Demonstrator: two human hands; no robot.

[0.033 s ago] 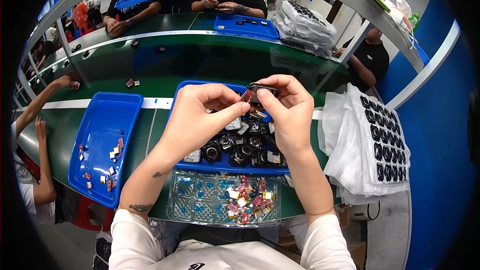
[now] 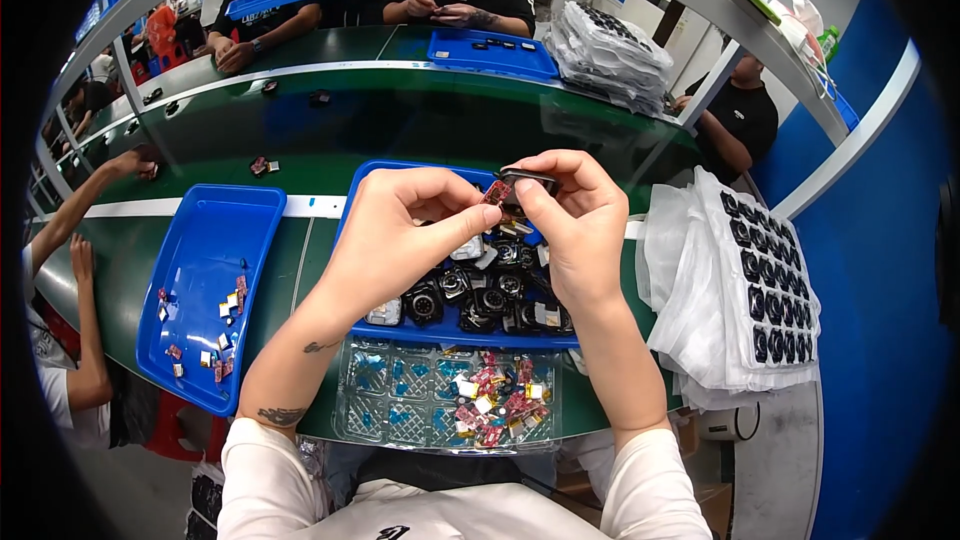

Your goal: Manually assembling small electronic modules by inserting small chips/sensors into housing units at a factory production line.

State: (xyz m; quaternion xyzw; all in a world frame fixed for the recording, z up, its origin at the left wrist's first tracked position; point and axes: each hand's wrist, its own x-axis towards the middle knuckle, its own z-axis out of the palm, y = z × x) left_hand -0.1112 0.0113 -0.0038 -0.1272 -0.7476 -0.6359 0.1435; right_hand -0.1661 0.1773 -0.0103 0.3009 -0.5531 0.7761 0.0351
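Observation:
Between finger and thumb, my left hand [image 2: 425, 215] pinches a small red circuit board [image 2: 496, 192]. My right hand [image 2: 575, 205] grips a black watch case [image 2: 528, 180] right beside it, thumb on its near face. Both hands are raised over a blue tray [image 2: 470, 338] heaped with black watch cases [image 2: 488, 298], some with silvery parts. Closer to me, a clear compartment tray [image 2: 385, 430] holds red circuit boards, white battery-like blocks and yellow bits [image 2: 500, 402] at its right, with blue scraps at its left.
Another blue tray [image 2: 205, 202] with scattered boards lies to the left. Stacked white sheets of black parts [image 2: 770, 280] stand at the right. Beyond a pale rail [image 2: 310, 206] the green conveyor [image 2: 380, 135] carries a few pieces. Co-workers sit opposite; a co-worker's arms [image 2: 90, 290] reach in from the left.
My hands hold almost the same pose, with the board and case barely shifted. Across the table, the blue tray in a co-worker's hand has moved slightly left.

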